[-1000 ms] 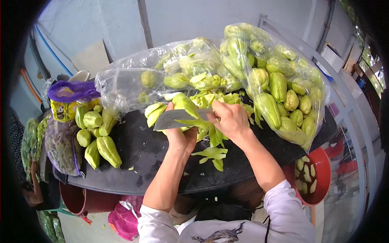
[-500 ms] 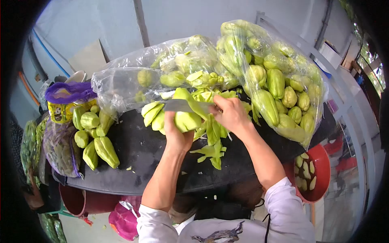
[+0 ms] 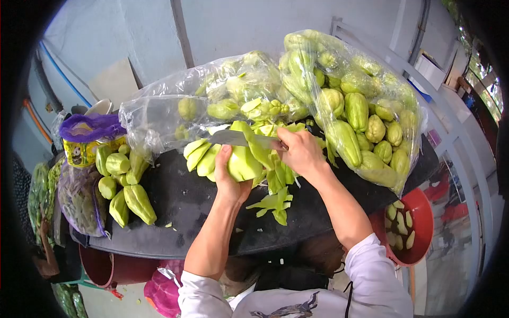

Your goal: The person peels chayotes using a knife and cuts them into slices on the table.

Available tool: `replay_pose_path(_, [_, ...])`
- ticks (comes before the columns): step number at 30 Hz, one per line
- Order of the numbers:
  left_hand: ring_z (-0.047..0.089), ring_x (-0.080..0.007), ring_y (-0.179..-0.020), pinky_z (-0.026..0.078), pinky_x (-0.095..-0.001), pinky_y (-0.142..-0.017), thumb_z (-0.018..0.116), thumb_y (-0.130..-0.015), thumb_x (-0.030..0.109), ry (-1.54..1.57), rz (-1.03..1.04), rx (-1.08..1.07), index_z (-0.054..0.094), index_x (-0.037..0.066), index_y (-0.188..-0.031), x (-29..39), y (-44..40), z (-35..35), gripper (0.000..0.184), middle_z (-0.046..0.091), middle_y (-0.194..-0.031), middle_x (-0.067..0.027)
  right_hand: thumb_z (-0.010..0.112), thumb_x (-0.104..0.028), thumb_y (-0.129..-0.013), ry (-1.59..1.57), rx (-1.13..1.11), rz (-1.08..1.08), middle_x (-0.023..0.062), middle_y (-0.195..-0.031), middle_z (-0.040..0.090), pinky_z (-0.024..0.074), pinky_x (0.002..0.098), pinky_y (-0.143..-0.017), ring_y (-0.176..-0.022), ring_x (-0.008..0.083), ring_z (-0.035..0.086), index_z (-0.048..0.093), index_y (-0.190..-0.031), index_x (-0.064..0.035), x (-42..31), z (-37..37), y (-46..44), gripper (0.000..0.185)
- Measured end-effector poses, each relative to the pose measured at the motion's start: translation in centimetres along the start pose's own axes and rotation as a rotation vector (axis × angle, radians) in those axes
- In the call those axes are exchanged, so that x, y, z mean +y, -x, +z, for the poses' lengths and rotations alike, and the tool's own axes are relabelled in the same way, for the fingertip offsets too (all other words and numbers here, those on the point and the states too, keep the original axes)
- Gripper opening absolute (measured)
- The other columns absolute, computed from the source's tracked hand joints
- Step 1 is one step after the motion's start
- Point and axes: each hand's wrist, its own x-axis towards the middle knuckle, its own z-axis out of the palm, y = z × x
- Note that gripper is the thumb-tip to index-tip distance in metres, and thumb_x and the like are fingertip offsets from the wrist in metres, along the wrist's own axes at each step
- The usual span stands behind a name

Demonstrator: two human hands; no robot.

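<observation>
My left hand [image 3: 233, 183] is closed around a pale green chayote [image 3: 245, 163] above the dark table. A knife [image 3: 231, 138] is gripped by its handle in my right hand [image 3: 304, 152], its broad blade pointing left across the top of the chayote. From the blade a wide strip of peel [image 3: 256, 149] curls down toward the viewer. Smooth, peeled-looking chayotes [image 3: 197, 155] lie just left of my left hand. Beneath the knife hand, more peelings [image 3: 277, 201] are heaped on the table.
Clear plastic bags of chayotes [image 3: 374, 130] [image 3: 222, 108] line the back of the table [image 3: 175, 212]. Loose chayotes [image 3: 139, 204] sit at the left beside a purple mesh bag [image 3: 79, 196]. On the floor at right, a red bucket [image 3: 427, 228] contains pale pieces.
The knife blade has shifted slightly left over the chayote, and the peel strip hangs a little lower. My left hand keeps its hold on the chayote. The view has shifted slightly.
</observation>
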Motion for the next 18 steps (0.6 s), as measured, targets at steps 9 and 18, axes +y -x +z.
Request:
replay_pose_path(9, [0.065,-0.0305,-0.098,0.053,-0.0452,-0.086,0.055,-0.087,0.051,0.006,-0.006,0.041,0.054,0.002,-0.122,0.0,-0.8,-1.3,0.060,0.065,-0.109,-0.0174,0.071,-0.022,-0.083,0.134,0.008,0.105,0.0147,-0.067,0.064,0.0487,0.0482,-0.054,-0.066,0.0395,0.065,0.057,-0.082,-0.0087,1.5,1.1,-0.2,0.020])
replay_pose_path(18, [0.065,-0.0306,-0.096,0.053,-0.0449,-0.083,0.056,-0.086,0.053,0.011,-0.057,-0.025,0.054,0.003,-0.123,0.4,-0.3,-1.3,0.062,0.065,-0.108,-0.0171,0.070,-0.013,-0.081,0.048,0.012,0.032,0.0171,-0.068,0.065,0.0497,0.0492,-0.057,-0.066,0.0403,0.065,0.057,-0.082,-0.0068,2.0,0.2,-0.5,0.014])
